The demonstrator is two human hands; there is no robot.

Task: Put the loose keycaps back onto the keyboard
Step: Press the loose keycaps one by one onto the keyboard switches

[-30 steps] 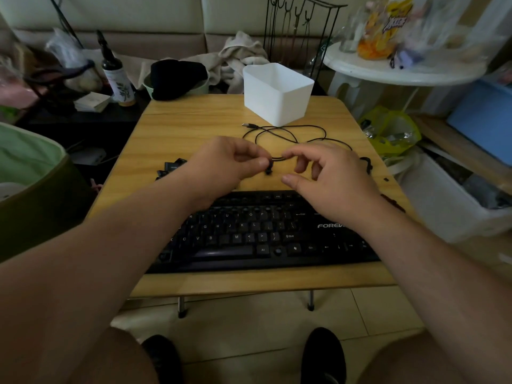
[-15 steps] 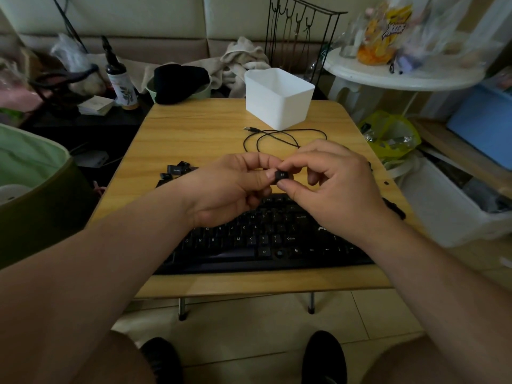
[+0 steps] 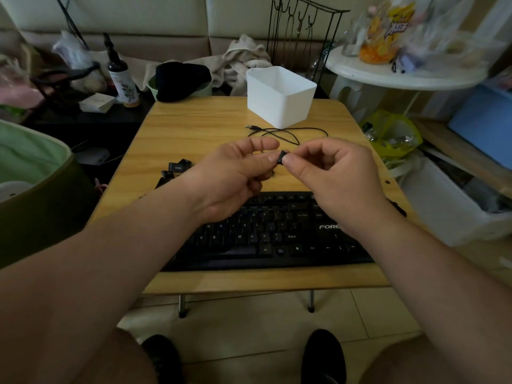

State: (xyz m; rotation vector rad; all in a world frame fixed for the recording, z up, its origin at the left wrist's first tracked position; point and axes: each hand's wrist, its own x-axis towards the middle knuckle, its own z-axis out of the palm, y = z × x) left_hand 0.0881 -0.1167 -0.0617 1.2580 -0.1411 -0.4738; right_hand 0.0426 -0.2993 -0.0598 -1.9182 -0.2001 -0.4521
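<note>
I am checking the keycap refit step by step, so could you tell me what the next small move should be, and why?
Probably lower the keycap to an open slot on the keyboard and press it in. The right hand pinches it above the table, with the left hand's thumb at its other side, so it is seated nowhere yet. More loose keycaps wait by the keyboard's far left corner.

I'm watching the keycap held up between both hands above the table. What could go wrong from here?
1. The keycap is pinched only at fingertip level between the left hand and the right hand; a slip could drop it onto the table or the floor.
2. Its legend isn't readable, so it might be pressed onto the wrong spot of the keyboard.
3. The left forearm passes close to the loose keycaps and could knock them off.
</note>
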